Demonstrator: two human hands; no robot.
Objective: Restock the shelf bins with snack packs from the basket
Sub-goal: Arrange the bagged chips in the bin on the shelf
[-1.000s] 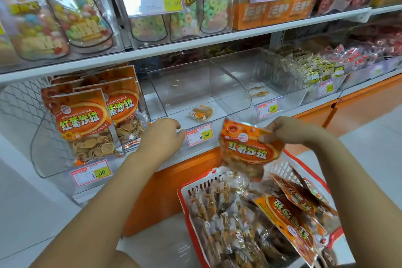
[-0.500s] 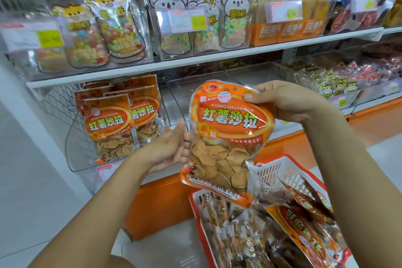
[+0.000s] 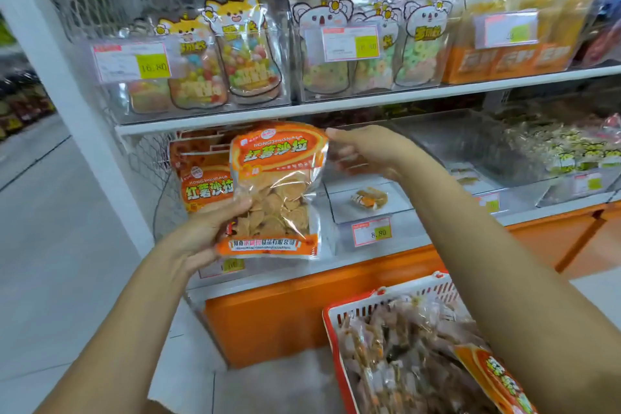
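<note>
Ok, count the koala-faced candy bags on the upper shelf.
3. They stand side by side on the upper shelf: the left bag, the middle bag partly behind a price tag, and the right bag. More could be hidden behind them.

HONGSHUSHALA on snack pack point(image 3: 279, 191), price tag point(image 3: 372, 231) 8.80 (blurry)

There were a left hand point(image 3: 198, 235), a right hand point(image 3: 366, 151), one raised chip pack point(image 3: 275, 191), and one basket point(image 3: 386, 299) at five o'clock.
</note>
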